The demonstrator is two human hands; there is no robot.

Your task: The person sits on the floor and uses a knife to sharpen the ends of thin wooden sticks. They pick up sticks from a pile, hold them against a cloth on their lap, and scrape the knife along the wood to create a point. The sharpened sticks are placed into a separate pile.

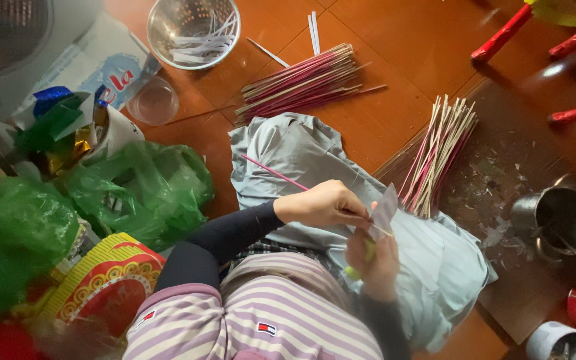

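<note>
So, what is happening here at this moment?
A person sitting on the floor holds a thin pink stick in the left hand and a small translucent paper strip with the right hand, over a grey cloth on the lap. Two bundles of sticks lie ahead: one on the tiles, one on a dark board. A metal colander holds white strips.

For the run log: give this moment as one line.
left hand: holds thin pink stick | right hand: holds pale paper strip | grey cloth beneath
</note>
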